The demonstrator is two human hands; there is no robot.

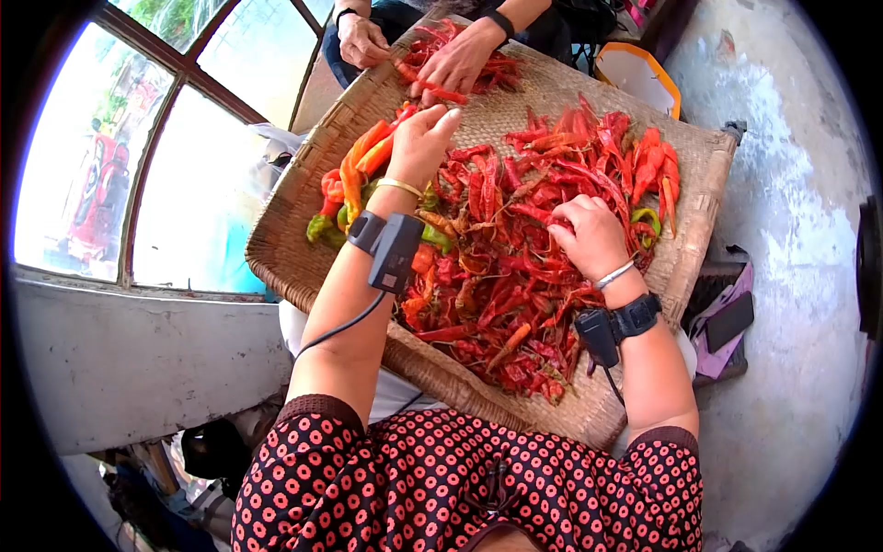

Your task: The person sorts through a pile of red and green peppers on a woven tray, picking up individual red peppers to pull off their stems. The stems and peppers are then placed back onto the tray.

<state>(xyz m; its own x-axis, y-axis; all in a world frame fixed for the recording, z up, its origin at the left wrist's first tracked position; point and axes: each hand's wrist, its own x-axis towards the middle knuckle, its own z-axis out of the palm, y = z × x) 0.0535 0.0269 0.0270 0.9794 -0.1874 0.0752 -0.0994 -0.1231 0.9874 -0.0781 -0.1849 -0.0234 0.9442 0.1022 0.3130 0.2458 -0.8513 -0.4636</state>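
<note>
My left hand (pixel 425 147) is over the left part of a woven bamboo tray (pixel 694 198), close to large orange peppers (pixel 357 170) and green ones. Its fingers are curled and partly hidden, so I cannot make out what lies in them. On the right, my right hand (pixel 591 237) rests on a heap of dried red chili peppers (pixel 506 276). The fingers are bent and pinched together at a red chili (pixel 532 213). Wrinkled red chilies, some with stems, cover the tray's middle. Fresher red peppers (pixel 655 166) lie by its right side.
Across the tray, another person's hands (pixel 457 63) handle red chilies at the far corner. A window (pixel 184 156) is on the left, a worn wall (pixel 782 221) on the right. A dark phone (pixel 728 318) lies on pinkish cloth beside the tray. An orange-rimmed container (pixel 639 78) stands behind.
</note>
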